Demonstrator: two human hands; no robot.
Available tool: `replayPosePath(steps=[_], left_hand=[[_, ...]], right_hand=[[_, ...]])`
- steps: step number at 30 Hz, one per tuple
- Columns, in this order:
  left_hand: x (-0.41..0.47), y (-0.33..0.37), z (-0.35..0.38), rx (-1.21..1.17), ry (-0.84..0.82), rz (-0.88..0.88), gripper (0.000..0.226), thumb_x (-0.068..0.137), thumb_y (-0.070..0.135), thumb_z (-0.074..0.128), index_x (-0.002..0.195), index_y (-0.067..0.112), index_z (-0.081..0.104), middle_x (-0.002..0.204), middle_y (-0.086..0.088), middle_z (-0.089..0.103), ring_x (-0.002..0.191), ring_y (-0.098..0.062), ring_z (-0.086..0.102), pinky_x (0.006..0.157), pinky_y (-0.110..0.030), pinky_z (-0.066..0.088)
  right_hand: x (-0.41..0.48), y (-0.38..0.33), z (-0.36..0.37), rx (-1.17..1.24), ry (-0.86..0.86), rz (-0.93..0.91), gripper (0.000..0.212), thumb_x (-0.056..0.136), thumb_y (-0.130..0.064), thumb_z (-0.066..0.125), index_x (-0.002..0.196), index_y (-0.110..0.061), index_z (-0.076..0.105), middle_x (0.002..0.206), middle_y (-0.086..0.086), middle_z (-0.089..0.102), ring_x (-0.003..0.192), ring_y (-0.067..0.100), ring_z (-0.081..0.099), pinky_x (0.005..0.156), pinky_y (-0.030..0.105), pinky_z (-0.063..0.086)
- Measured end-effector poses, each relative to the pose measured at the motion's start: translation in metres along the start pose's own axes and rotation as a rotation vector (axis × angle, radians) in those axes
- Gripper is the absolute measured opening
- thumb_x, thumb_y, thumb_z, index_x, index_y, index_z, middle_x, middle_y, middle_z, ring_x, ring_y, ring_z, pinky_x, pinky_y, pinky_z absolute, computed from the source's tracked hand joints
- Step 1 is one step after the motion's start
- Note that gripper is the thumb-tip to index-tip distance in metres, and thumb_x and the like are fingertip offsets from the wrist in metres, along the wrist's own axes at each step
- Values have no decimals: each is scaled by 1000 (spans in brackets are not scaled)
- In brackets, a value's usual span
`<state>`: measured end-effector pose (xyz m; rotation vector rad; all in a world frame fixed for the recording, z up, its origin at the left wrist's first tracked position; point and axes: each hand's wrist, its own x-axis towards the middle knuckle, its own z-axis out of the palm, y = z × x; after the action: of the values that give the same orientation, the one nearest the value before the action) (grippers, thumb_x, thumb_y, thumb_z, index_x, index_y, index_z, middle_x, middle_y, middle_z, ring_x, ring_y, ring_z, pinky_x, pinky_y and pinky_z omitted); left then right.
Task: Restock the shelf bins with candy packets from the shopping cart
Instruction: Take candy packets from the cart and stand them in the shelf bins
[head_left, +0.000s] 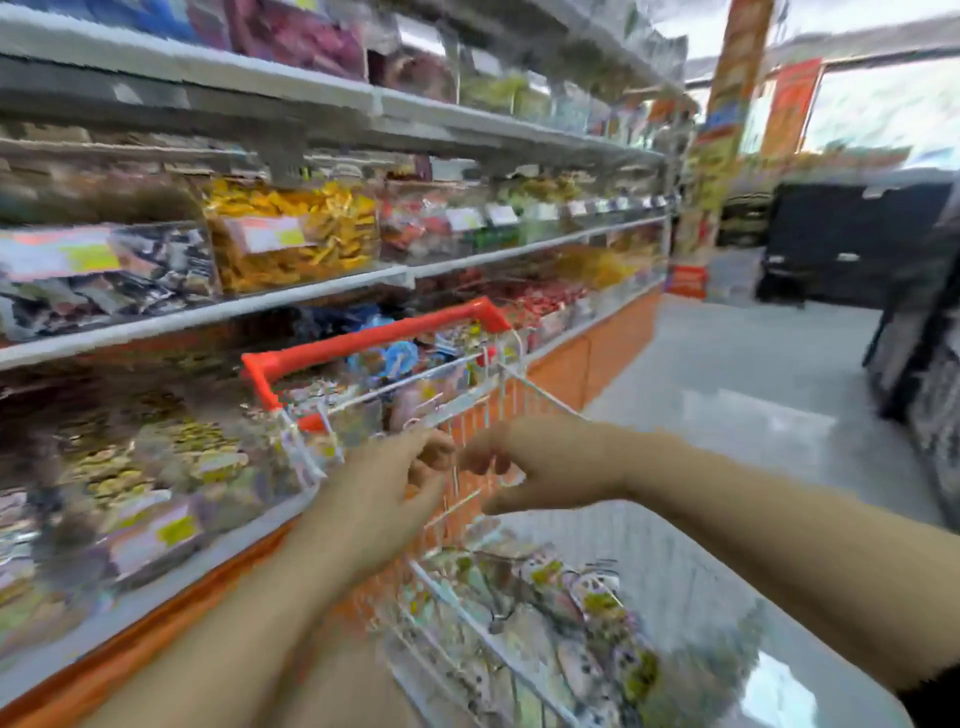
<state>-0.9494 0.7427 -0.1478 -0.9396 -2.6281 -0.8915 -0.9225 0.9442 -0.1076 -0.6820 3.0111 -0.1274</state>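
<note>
Whole frame is motion-blurred. Near to far:

- Lower basket (470, 621) of the cart (540, 396), at the bottom: a pile of candy packets (569, 608), pale wrappers with green-yellow and dark print. Print unreadable.
- Both forearms reach in from the bottom edge. The left hand (387, 483) and right hand (545, 465) meet, almost touching, at the cart's wire side, above the lower basket.
- Grip, left: fingers curled at the wire. Blur hides whether they hold anything, so can't tell.
- Grip, right: fingers curled, thumb spread below. Same problem, can't tell.
- Upper basket behind the hands: more packets (400, 364), mixed blue, pink and yellow. Red handle (363, 340) runs across the far end.
- Cart stands just beside the shelf (260, 306) on the left, which has an orange base panel (597, 358).
- Shelf bins are clear plastic. Lowest row has a bin of gold-wrapped pieces (156, 457), tag on its front with a yellow patch, text illegible.
- Middle row: a bin of dark packets (156, 280), then a bin of yellow-orange candy (311, 234) with a pink-and-yellow tag, unreadable.
- Further along the shelf: red candy (545, 297), and small white tags too blurred to read.
- Far end: grey floor (753, 384), an orange printed pillar (727, 114) and a dark display unit (852, 244).
</note>
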Motion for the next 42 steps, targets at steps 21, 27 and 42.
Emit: replayPosePath(steps=[21,27,42], left_hand=[[18,9,70,127,-379,-133,33,97,49,56,128,41,52,105,24,57,92,0,56,85,-37,53],[22,8,62,-220,-424,-225,61,88,55,64,142,39,41,123,20,56,113,-2,56,102,-35,49],[22,-2,67,-7,14,-279,27,97,40,58,116,22,62,102,1,69,83,-15,61,64,-27,46]], right_hand=[[-22,98,119,-190,-307,263,18,97,-23,51,88,-10,60,82,5,58,74,25,55,64,34,45],[-30,92,42,208,-18,142,31,100,-34,55,76,-18,46,77,4,50,66,16,44,64,35,35],[-15,79,149,285,-756,371,63,98,-47,54,141,-1,46,140,17,52,113,34,59,93,47,53]])
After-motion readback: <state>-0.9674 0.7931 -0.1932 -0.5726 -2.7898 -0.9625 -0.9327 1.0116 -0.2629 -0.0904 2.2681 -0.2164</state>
